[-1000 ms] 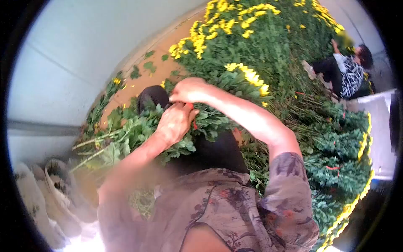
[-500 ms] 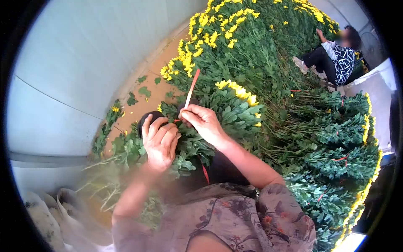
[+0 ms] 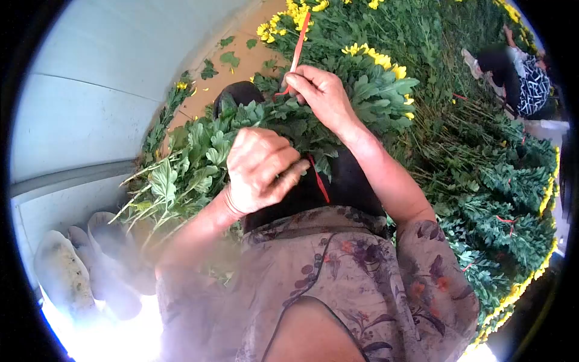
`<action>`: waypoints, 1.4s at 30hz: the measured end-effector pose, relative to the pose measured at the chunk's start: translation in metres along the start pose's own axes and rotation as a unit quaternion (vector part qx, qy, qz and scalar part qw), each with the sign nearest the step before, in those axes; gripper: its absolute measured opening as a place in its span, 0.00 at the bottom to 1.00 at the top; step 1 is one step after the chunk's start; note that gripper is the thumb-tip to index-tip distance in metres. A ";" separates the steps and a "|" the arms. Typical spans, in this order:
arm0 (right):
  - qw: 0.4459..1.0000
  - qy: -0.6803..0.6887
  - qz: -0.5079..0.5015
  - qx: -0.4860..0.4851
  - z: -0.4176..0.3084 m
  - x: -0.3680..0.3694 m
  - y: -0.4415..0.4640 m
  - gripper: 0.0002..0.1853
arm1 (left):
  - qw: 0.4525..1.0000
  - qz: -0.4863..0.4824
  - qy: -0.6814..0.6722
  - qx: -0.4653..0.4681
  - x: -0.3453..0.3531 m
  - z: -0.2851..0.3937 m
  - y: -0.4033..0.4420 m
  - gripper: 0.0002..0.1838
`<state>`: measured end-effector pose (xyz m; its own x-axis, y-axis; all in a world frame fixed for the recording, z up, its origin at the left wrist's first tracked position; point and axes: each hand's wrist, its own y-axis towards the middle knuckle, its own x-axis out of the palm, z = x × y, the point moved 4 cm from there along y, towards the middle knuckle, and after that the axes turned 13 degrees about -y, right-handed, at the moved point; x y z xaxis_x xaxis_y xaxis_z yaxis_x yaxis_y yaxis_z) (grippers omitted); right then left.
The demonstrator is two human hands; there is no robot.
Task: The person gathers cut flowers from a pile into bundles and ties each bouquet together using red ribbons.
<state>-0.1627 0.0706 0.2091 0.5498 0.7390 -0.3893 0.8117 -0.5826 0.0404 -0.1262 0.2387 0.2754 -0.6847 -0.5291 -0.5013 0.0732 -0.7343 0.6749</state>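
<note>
A leafy bunch of yellow chrysanthemums (image 3: 368, 93) lies across my dark-trousered lap, blooms to the upper right and cut stems to the lower left. My right hand (image 3: 322, 99) pinches a red tie strip (image 3: 300, 45) at the bunch's far side, and one end sticks up past the fingers. On the near side, the red strip's tail (image 3: 319, 181) hangs over my lap. Close beside that tail is my left hand (image 3: 265, 166), fingers curled, over the leaves. Whether it grips the strip is hidden.
More chrysanthemums (image 3: 416, 66) are heaped ahead, and red-tied bunches (image 3: 500, 211) lie to my right. A co-worker (image 3: 525, 78) sits at the upper right. A pale wall (image 3: 102, 90) stands left, above fallen leaves (image 3: 229, 58). Pale rolled sacks (image 3: 63, 265) lie lower left.
The view has shifted. My left hand has moved from the bunch's top toward the near side, beside the strip's hanging tail, and its fingers are more curled. My right hand still pinches the strip.
</note>
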 end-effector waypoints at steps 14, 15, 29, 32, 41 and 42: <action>1.000 -0.006 -0.001 0.006 0.004 0.002 -0.001 0.10 | 0.962 -0.259 0.038 -0.081 0.104 -0.012 -0.071 0.04; 1.000 -0.006 -0.002 0.000 0.005 0.003 -0.001 0.10 | 0.962 -0.257 0.043 -0.080 0.102 -0.011 -0.070 0.04; 0.969 0.188 -0.149 -0.052 -0.001 -0.011 -0.018 0.04 | 0.811 0.092 -0.378 -0.437 0.015 -0.098 0.000 0.03; 0.976 0.129 -0.122 -0.126 -0.008 -0.013 -0.019 0.03 | 0.843 0.072 -0.316 -0.430 0.011 -0.086 0.005 0.03; 0.984 0.051 -0.076 -0.152 -0.019 -0.016 -0.023 0.17 | 0.721 0.074 -0.466 -0.508 0.006 -0.087 -0.003 0.08; 0.971 -0.038 -0.062 -0.228 -0.021 -0.011 -0.023 0.17 | 0.735 0.071 -0.462 -0.491 0.006 -0.095 -0.013 0.09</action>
<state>-0.1832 0.0835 0.2319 0.4396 0.7570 -0.4834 0.8835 -0.2675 0.3846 -0.0623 0.2052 0.2123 -0.7861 -0.4484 0.4255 0.3690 -0.8926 -0.2589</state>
